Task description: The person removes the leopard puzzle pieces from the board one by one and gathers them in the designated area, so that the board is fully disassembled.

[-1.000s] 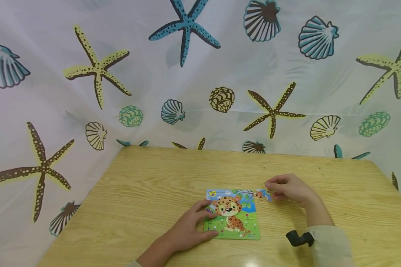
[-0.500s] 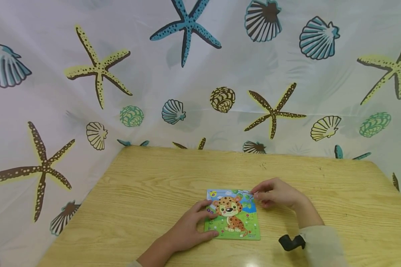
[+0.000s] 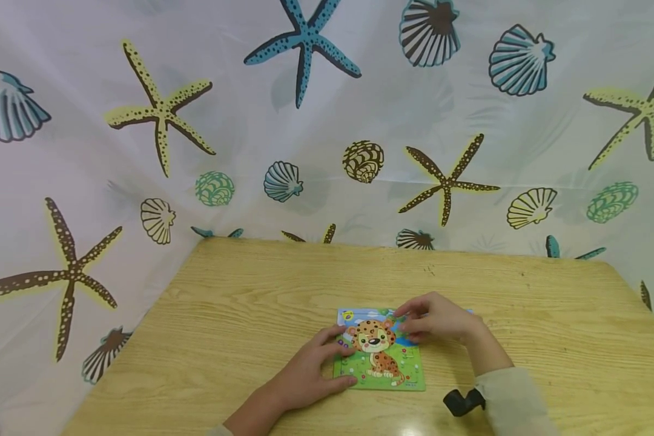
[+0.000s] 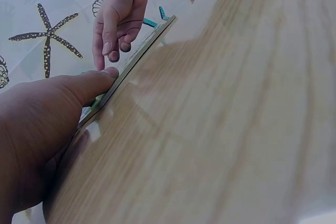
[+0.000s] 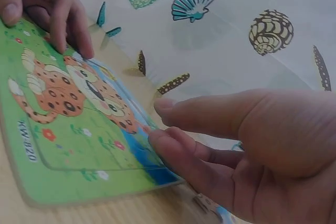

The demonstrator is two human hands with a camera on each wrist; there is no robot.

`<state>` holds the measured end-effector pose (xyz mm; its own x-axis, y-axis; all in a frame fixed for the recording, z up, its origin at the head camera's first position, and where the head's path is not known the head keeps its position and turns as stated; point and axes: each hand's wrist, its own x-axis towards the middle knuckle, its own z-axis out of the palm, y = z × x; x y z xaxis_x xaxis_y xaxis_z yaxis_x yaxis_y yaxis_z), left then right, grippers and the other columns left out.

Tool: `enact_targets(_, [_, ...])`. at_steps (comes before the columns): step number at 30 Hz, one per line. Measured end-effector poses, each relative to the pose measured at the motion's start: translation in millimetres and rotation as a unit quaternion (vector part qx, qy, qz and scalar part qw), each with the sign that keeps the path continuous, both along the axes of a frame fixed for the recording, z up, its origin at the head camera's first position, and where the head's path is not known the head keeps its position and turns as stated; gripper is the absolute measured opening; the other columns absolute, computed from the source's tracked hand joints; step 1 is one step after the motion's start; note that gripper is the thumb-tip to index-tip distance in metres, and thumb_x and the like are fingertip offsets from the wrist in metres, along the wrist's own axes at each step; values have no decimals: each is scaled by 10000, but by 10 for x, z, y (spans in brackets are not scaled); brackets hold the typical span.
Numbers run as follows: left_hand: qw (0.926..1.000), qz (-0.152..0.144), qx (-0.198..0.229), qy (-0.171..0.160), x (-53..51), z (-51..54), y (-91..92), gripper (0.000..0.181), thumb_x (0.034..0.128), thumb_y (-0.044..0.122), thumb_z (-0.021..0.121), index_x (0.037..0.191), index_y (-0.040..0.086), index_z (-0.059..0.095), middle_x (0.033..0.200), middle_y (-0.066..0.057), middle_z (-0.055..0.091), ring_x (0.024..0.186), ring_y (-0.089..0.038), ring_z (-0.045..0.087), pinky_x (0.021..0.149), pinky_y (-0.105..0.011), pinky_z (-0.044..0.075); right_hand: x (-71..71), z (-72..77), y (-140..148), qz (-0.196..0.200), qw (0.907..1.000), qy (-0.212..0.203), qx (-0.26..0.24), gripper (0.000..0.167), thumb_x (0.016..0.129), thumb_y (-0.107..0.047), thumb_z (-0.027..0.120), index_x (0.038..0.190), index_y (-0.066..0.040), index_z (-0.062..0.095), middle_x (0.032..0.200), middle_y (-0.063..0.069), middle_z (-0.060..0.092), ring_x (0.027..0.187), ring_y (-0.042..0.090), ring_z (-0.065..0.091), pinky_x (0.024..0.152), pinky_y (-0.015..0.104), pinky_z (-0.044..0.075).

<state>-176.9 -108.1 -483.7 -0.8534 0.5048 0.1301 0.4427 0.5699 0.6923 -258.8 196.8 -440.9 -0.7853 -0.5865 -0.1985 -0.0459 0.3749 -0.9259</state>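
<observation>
A jigsaw puzzle [image 3: 381,363] with a spotted cub on green grass lies flat on the wooden table. My left hand [image 3: 310,366] rests at its left side, its thumb and fingertips touching the board. Over the upper right corner hovers my right hand [image 3: 441,318], thumb and fingers slightly parted, nothing visible between the tips. In the right wrist view, the right hand's fingertips [image 5: 160,137] are close above the blue edge of the picture; contact cannot be told. A loose puzzle piece [image 5: 210,208] shows partly under that hand, beyond the board; its blue edge [image 3: 470,311] also peeks out in the head view.
A pale curtain [image 3: 327,121] printed with starfish and shells hangs behind and beside the table [image 3: 251,290]. A black curved object [image 3: 463,402] sits at the right sleeve's cuff [image 3: 509,393]. Bare wood surrounds the puzzle.
My right hand has moved left from beside the puzzle to over its upper right corner. The loose piece seen earlier beside the board is now mostly hidden. My left hand has stayed put.
</observation>
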Motion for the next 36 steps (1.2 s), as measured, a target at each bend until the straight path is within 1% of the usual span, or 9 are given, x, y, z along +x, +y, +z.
enact_targets(4, [10000, 13, -33, 44, -6, 4, 2, 487, 879, 485, 732, 1270, 199, 679, 1562, -72, 395, 1462, -363, 353, 1138, -600, 363, 1, -14, -85, 150, 9996, 189, 134, 313, 927, -116, 704, 1207, 21, 676, 866, 85, 678, 704, 124, 646, 662, 259, 576])
enact_targets(8, [10000, 13, -28, 49, -15, 0, 0, 493, 879, 492, 729, 1273, 200, 677, 1564, -66, 393, 1464, -360, 350, 1139, -601, 360, -1, -36, -139, 164, 9982, 480, 333, 292, 903, -132, 741, 1162, -3, 707, 746, 39, 609, 625, 146, 576, 621, 280, 523])
enact_targets(11, [10000, 1, -32, 62, -22, -4, -4, 495, 880, 496, 726, 1275, 202, 676, 1565, -61, 392, 1465, -358, 351, 1140, -600, 360, 7, -45, -165, 121, 9974, 567, 437, 285, 895, -135, 750, 1146, -2, 721, 708, 31, 599, 648, 159, 605, 647, 303, 559])
enact_targets(15, [10000, -13, -34, 31, -21, -4, -9, 496, 882, 502, 721, 1277, 206, 673, 1569, -58, 385, 1465, -360, 349, 1139, -605, 359, 19, -47, -198, 66, 9967, 599, 547, 263, 897, -141, 749, 1125, -12, 736, 773, 54, 659, 681, 155, 624, 675, 307, 574])
enact_targets(19, [10000, -28, 16, -11, -11, 2, -12, 497, 884, 504, 718, 1277, 203, 672, 1570, -68, 382, 1465, -368, 345, 1137, -616, 354, 32, -43, -222, 53, 9953, 716, 654, 232, 895, -132, 749, 1099, -20, 748, 849, 72, 709, 644, 136, 575, 626, 282, 520])
enact_targets(23, [10000, -18, 38, 11, -5, -3, -12, 499, 884, 500, 720, 1278, 199, 672, 1568, -69, 385, 1465, -365, 347, 1140, -608, 356, 47, -27, -246, 19, 9931, 859, 795, 213, 885, -126, 760, 1072, -25, 753, 842, 85, 714, 622, 134, 551, 595, 274, 494])
enact_targets(28, [10000, -28, 33, 29, -10, -13, -7, 499, 886, 503, 717, 1278, 198, 672, 1569, -57, 385, 1466, -356, 349, 1139, -599, 363, 62, 14, -276, 11, 9853, 1379, 1008, 156, 849, -100, 790, 982, -21, 769, 976, 104, 738, 812, 173, 629, 686, 278, 524])
enact_targets(32, [10000, -42, 47, 33, -13, -19, -5, 490, 886, 503, 717, 1268, 200, 676, 1569, -53, 385, 1465, -357, 352, 1134, -603, 367, 76, 30, -293, 104, 9755, 1909, 1086, 111, 828, -66, 802, 920, -8, 778, 974, 126, 738, 927, 237, 648, 738, 278, 534])
enact_targets(36, [10000, -33, 27, 9, -18, -29, -10, 487, 883, 511, 717, 1267, 213, 675, 1572, -44, 381, 1467, -355, 348, 1135, -604, 365, 96, 20, -317, -127, 9700, 2001, 1378, 83, 813, -82, 821, 884, -62, 783, 1052, 112, 629, 969, 230, 552, 792, 307, 476])
